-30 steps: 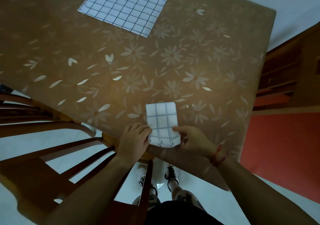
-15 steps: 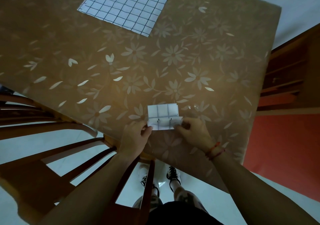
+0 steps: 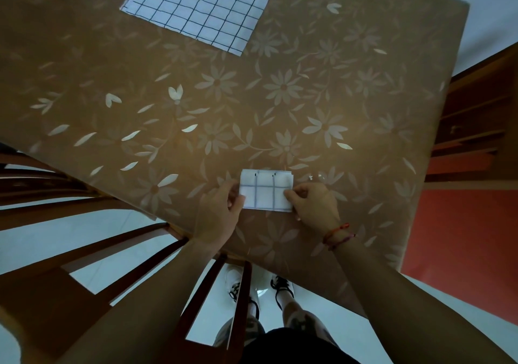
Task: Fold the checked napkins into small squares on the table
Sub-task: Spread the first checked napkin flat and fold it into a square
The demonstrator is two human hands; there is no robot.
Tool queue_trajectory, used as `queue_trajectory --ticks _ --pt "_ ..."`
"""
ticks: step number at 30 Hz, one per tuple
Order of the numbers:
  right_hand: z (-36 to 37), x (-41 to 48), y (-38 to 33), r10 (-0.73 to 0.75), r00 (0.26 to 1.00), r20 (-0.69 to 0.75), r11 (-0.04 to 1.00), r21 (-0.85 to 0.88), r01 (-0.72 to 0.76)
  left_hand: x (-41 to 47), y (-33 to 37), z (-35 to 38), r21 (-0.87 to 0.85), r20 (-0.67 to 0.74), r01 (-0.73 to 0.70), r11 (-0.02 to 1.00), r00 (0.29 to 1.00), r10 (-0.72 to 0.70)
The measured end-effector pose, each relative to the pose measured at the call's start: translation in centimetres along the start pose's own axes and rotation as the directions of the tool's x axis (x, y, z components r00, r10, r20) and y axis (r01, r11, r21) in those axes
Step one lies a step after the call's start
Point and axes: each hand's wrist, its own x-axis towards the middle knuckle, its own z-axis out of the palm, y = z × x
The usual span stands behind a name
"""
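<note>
On the flower-patterned table (image 3: 350, 97) lie two checked napkins: a flat napkin (image 3: 201, 4) at the far edge, and a folded napkin (image 3: 265, 192) near the front edge, its long axis running left to right, which the left hand (image 3: 218, 215) pinches at its left end and the right hand (image 3: 314, 204) at its right end.
</note>
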Motion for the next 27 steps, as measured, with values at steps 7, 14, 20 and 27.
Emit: queue_trajectory --ticks 7,14,20,27 --pt "-0.2 0.7 0.0 0.006 1.000 0.017 1.000 -0.018 -0.006 0.3 -1.3 0.3 0.152 0.015 -0.236 0.960 0.972 0.236" --pt "0.0 1.1 0.1 -0.005 1.000 0.003 0.999 -0.035 0.005 1.3 -1.7 0.5 0.386 0.223 -0.472 0.793 0.881 0.416" --pt "-0.2 1.0 0.0 0.025 0.999 0.028 1.000 0.001 -0.025 1.9 -2.5 0.8 0.446 0.381 -0.475 0.758 0.867 0.320" --pt "2.2 -2.3 -1.7 -0.522 0.805 -0.283 0.840 -0.331 0.429 1.7 -3.1 1.0 0.458 0.394 -0.490 0.741 0.860 0.325"
